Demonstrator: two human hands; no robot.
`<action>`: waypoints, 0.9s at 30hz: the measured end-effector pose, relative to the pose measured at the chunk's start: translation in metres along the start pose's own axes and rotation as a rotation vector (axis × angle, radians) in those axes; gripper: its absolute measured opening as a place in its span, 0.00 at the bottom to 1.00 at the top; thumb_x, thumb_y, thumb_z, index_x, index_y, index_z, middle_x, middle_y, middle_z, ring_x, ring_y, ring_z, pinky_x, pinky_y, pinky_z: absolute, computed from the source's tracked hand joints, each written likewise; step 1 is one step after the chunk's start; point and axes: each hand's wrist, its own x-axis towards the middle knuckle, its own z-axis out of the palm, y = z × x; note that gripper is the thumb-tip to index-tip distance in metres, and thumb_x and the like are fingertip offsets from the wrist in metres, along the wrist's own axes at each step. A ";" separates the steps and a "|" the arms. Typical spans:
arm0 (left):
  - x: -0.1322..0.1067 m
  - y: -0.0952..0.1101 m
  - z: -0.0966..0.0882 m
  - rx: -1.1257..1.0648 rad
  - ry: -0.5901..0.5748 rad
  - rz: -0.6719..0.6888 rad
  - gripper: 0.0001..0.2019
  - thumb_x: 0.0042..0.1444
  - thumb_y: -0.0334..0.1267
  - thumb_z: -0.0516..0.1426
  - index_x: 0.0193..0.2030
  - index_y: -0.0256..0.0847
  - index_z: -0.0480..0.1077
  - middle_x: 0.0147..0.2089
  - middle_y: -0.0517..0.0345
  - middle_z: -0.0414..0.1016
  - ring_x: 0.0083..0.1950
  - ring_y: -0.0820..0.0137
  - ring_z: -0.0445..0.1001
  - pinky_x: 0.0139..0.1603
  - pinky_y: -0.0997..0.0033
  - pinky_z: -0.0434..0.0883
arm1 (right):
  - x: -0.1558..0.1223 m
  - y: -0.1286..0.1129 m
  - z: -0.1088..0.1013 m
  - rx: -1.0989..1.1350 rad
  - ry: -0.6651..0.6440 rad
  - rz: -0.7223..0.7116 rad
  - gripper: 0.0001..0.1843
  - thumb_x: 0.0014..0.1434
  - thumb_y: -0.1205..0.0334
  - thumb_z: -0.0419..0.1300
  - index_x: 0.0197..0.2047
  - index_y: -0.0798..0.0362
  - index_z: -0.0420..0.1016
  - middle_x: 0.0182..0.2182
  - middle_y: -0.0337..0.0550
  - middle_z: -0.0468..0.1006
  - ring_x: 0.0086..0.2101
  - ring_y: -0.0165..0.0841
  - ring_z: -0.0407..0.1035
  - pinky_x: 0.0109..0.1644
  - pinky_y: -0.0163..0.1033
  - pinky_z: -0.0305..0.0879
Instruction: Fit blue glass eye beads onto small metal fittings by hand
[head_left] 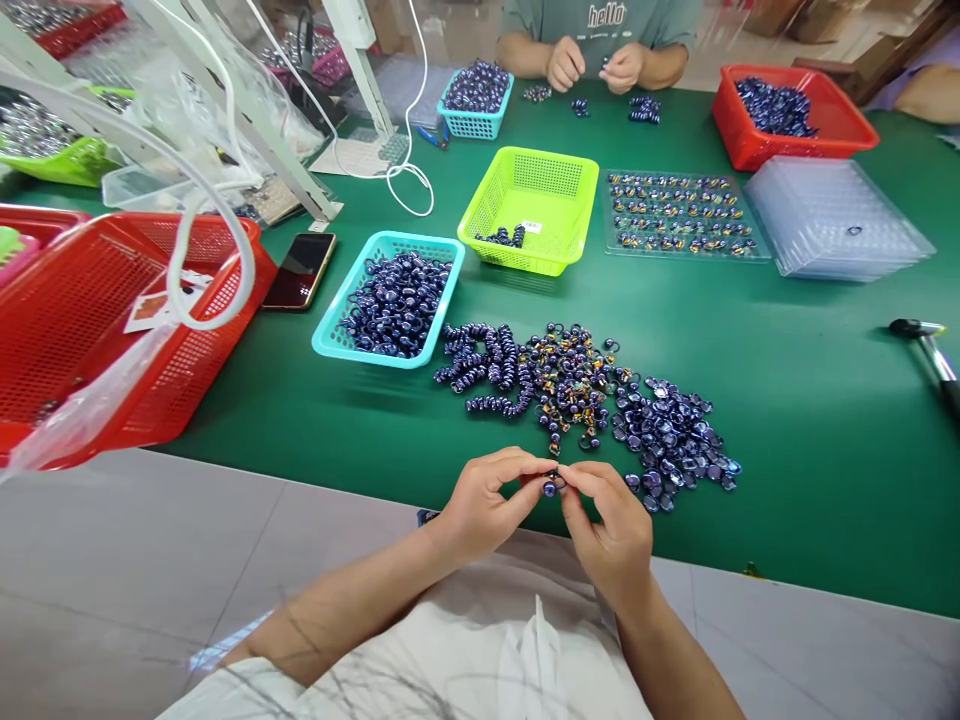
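Note:
At the table's front edge, my left hand (pixel 489 500) and my right hand (pixel 613 522) meet, thumbs and fingers closed in a pinch. Between their fingertips is a small dark ring with a shiny blue-violet bead (pixel 550 489); finer detail is hidden by the fingers. Just beyond lies a loose pile of ring pieces (pixel 576 390) with orange and gold parts. A heap of shiny blue-violet caps (pixel 675 440) spreads to the right of it. On the left, similar pieces sit in curved stacked rows (pixel 504 355).
Nearby stand a light-blue basket (pixel 324 346) of pieces, a lime basket (pixel 559 180), a filled clear tray (pixel 616 245) and stacked clear trays (pixel 832 215). A phone (pixel 301 270), red baskets (pixel 202 350) and white cable (pixel 187 210) are left. A co-worker's hands (pixel 566 65) work opposite; a hammer-like tool (pixel 930 350) lies right.

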 end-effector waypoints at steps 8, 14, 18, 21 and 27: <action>0.001 -0.002 0.003 0.063 0.072 0.241 0.10 0.59 0.27 0.59 0.46 0.37 0.79 0.36 0.50 0.82 0.36 0.69 0.78 0.38 0.71 0.75 | 0.004 -0.001 -0.003 0.092 -0.061 0.191 0.11 0.63 0.73 0.58 0.45 0.50 0.75 0.37 0.42 0.78 0.35 0.31 0.73 0.36 0.36 0.70; 0.000 -0.003 0.007 0.070 0.086 0.191 0.10 0.59 0.27 0.60 0.46 0.37 0.79 0.36 0.51 0.83 0.35 0.69 0.78 0.38 0.72 0.76 | -0.001 -0.003 -0.003 0.169 -0.083 0.333 0.06 0.62 0.69 0.58 0.39 0.50 0.75 0.32 0.38 0.76 0.31 0.30 0.70 0.34 0.35 0.66; 0.000 -0.004 0.008 0.053 0.079 0.213 0.10 0.59 0.26 0.60 0.46 0.37 0.78 0.37 0.51 0.83 0.37 0.69 0.79 0.40 0.72 0.76 | -0.003 -0.003 -0.002 0.167 -0.074 0.368 0.06 0.62 0.68 0.58 0.39 0.50 0.75 0.31 0.38 0.75 0.30 0.30 0.69 0.32 0.34 0.65; 0.001 -0.005 0.009 0.046 0.071 0.231 0.10 0.58 0.26 0.60 0.45 0.37 0.78 0.38 0.50 0.83 0.38 0.69 0.79 0.41 0.71 0.76 | -0.003 -0.003 0.000 0.158 -0.068 0.386 0.05 0.61 0.68 0.58 0.37 0.50 0.75 0.31 0.37 0.74 0.29 0.29 0.67 0.31 0.34 0.64; 0.001 -0.004 0.009 0.015 0.055 0.205 0.08 0.58 0.26 0.59 0.43 0.36 0.78 0.37 0.49 0.82 0.37 0.69 0.78 0.40 0.71 0.75 | -0.003 -0.005 0.001 0.191 -0.072 0.419 0.06 0.60 0.69 0.57 0.37 0.50 0.74 0.30 0.37 0.74 0.30 0.30 0.69 0.32 0.33 0.66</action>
